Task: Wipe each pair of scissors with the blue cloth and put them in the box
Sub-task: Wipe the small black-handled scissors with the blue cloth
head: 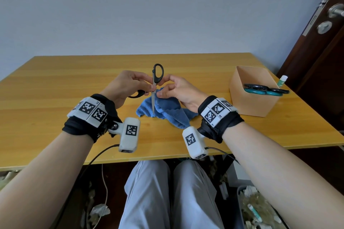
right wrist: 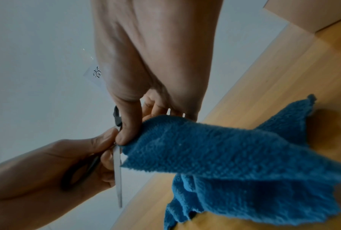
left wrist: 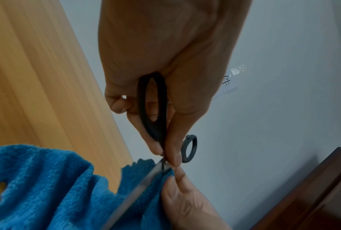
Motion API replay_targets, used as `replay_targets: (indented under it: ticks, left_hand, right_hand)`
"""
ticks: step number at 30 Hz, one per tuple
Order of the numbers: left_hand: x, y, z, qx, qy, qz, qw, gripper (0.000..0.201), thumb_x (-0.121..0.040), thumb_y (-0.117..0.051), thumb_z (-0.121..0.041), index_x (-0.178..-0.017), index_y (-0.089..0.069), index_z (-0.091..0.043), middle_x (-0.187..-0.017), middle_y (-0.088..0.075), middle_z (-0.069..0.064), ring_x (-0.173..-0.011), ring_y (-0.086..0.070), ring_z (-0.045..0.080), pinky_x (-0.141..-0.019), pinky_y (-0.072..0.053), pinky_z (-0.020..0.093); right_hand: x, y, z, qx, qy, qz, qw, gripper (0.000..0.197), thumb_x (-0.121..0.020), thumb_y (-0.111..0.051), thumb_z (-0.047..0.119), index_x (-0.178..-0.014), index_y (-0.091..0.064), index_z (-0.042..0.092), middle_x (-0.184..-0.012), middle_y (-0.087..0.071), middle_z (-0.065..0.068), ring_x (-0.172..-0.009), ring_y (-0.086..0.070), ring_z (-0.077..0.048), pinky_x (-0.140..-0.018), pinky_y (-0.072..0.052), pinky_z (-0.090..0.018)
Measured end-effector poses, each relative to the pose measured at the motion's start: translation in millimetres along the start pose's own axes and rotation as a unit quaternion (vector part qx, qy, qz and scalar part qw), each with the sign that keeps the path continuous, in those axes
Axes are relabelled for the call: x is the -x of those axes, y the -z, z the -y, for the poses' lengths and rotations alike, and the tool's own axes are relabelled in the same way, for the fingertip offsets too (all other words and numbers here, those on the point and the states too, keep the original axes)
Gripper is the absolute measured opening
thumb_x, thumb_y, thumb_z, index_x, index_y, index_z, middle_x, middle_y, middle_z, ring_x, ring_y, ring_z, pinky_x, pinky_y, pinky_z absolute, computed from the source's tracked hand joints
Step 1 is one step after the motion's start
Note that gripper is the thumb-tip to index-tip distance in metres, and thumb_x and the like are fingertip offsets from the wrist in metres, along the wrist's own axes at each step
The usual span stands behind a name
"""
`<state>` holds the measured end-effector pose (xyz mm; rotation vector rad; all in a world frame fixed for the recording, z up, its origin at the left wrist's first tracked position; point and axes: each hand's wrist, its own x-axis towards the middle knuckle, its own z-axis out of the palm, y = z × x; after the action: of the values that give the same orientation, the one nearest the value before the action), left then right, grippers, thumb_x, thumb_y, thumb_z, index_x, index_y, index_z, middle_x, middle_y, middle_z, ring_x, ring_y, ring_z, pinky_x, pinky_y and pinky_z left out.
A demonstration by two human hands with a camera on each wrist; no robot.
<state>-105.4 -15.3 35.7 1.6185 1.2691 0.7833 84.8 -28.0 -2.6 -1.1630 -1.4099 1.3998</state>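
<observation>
A pair of black-handled scissors (head: 158, 73) stands blades-down over the table, its handles spread apart. My left hand (head: 151, 87) grips it near the pivot, with the lower handle loop (left wrist: 151, 109) against the palm. The steel blade (head: 153, 101) points down in front of the blue cloth (head: 167, 110). My right hand (head: 161, 94) pinches a fold of the cloth (right wrist: 224, 155) against the blade (right wrist: 117, 171) just below the pivot. The rest of the cloth lies bunched on the table. The tan box (head: 249, 104) stands at the right.
In the box lie teal-handled and black-handled scissors (head: 264, 89). A white and green glue stick (head: 282, 81) stands behind the box. The wooden table (head: 55, 89) ends against a grey wall. A dark door (head: 316, 52) is at the far right.
</observation>
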Motion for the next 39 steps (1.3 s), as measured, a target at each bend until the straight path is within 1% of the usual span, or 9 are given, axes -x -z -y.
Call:
replay_targets:
  ticks: [3, 7, 10, 14, 18, 24, 30, 34, 39]
  left_hand:
    - [0.0, -0.5, -0.8, 0.003, 0.004, 0.006, 1.000, 0.018, -0.083, -0.079, -0.011, -0.099, -0.072, -0.007, -0.057, -0.064, -0.006, -0.063, -0.059, 0.010, -0.069, -0.041, 0.020]
    - [0.4, -0.6, -1.3, 0.000, 0.005, 0.002, 1.000, 0.011, -0.084, -0.079, -0.010, -0.093, -0.072, -0.011, -0.056, -0.065, -0.007, -0.066, -0.059, 0.011, -0.067, -0.041, 0.016]
    - [1.0, -1.9, -1.4, 0.003, 0.008, 0.010, 1.000, 0.012, -0.084, -0.078, -0.009, -0.094, -0.072, -0.010, -0.057, -0.065, -0.007, -0.065, -0.058, 0.012, -0.067, -0.041, 0.017]
    - [0.4, -5.4, -1.1, 0.009, 0.007, 0.010, 1.000, 0.012, -0.083, -0.079, -0.008, -0.093, -0.073, -0.009, -0.057, -0.064, -0.006, -0.066, -0.058, 0.013, -0.074, -0.042, 0.023]
    - [-0.3, -6.7, 0.4, 0.005, 0.011, 0.000, 1.000, 0.014, -0.083, -0.078, -0.007, -0.096, -0.073, -0.009, -0.056, -0.065, -0.009, -0.066, -0.060, 0.011, -0.069, -0.042, 0.019]
    - [0.8, 1.5, 4.1, 0.025, 0.017, 0.000, 1.000, 0.014, -0.081, -0.079, -0.006, -0.094, -0.074, -0.007, -0.062, -0.068, -0.006, -0.070, -0.060, 0.017, -0.076, -0.046, 0.026]
    - [0.9, -5.7, 5.9, 0.017, 0.015, 0.000, 1.000, 0.012, -0.082, -0.078, -0.004, -0.093, -0.073, -0.010, -0.058, -0.064, -0.002, -0.067, -0.060, 0.016, -0.080, -0.045, 0.027]
    - [1.9, 0.6, 5.2, 0.021, 0.009, 0.012, 1.000, 0.012, -0.082, -0.079, -0.006, -0.092, -0.073, -0.009, -0.058, -0.065, -0.003, -0.070, -0.060, 0.017, -0.080, -0.044, 0.026]
    - [1.7, -8.0, 8.0, 0.014, 0.007, 0.002, 1.000, 0.016, -0.083, -0.078, -0.006, -0.098, -0.074, -0.007, -0.056, -0.065, -0.006, -0.061, -0.060, 0.007, -0.078, -0.041, 0.025]
  right_hand:
    - [1.4, 0.5, 0.1, -0.007, 0.002, -0.002, 1.000, 0.032, -0.083, -0.077, 0.005, -0.108, -0.059, 0.011, -0.071, -0.068, 0.000, -0.074, -0.067, -0.018, -0.070, -0.056, -0.030]
    - [3.0, 5.0, -1.0, -0.007, 0.003, 0.019, 1.000, 0.029, -0.088, -0.068, -0.004, -0.111, -0.059, 0.011, -0.083, -0.070, -0.007, -0.079, -0.068, -0.019, -0.070, -0.057, -0.029]
    - [4.2, 5.3, -1.5, -0.004, -0.004, 0.018, 1.000, 0.026, -0.087, -0.071, 0.000, -0.106, -0.057, 0.012, -0.073, -0.066, -0.001, -0.071, -0.067, -0.015, -0.066, -0.055, -0.026]
    - [2.5, 2.6, -4.4, -0.019, 0.003, -0.003, 1.000, 0.029, -0.081, -0.079, 0.007, -0.099, -0.057, 0.014, -0.073, -0.067, -0.002, -0.078, -0.066, -0.021, -0.075, -0.055, -0.034]
    - [0.6, 1.3, -5.2, -0.030, 0.014, -0.008, 0.999, 0.031, -0.081, -0.077, 0.001, -0.103, -0.058, 0.012, -0.078, -0.072, -0.001, -0.084, -0.069, -0.020, -0.082, -0.058, -0.035]
    - [3.0, 5.5, -1.7, -0.018, 0.006, 0.009, 1.000, 0.025, -0.084, -0.073, -0.002, -0.099, -0.057, 0.011, -0.070, -0.067, 0.001, -0.073, -0.067, -0.016, -0.067, -0.055, -0.027]
    - [0.3, 1.1, 1.1, -0.018, 0.005, 0.015, 1.000, 0.030, -0.080, -0.075, -0.005, -0.100, -0.057, 0.010, -0.072, -0.071, -0.002, -0.079, -0.070, -0.018, -0.075, -0.056, -0.029]
    - [3.7, 6.0, -0.8, -0.025, -0.012, 0.027, 0.999, 0.027, -0.084, -0.074, -0.001, -0.098, -0.056, 0.013, -0.071, -0.070, -0.001, -0.076, -0.068, -0.017, -0.069, -0.055, -0.028]
    - [4.3, 6.0, 0.0, -0.017, -0.005, 0.018, 1.000, 0.031, -0.081, -0.076, -0.002, -0.096, -0.055, 0.013, -0.071, -0.071, -0.002, -0.078, -0.070, -0.019, -0.073, -0.056, -0.031]
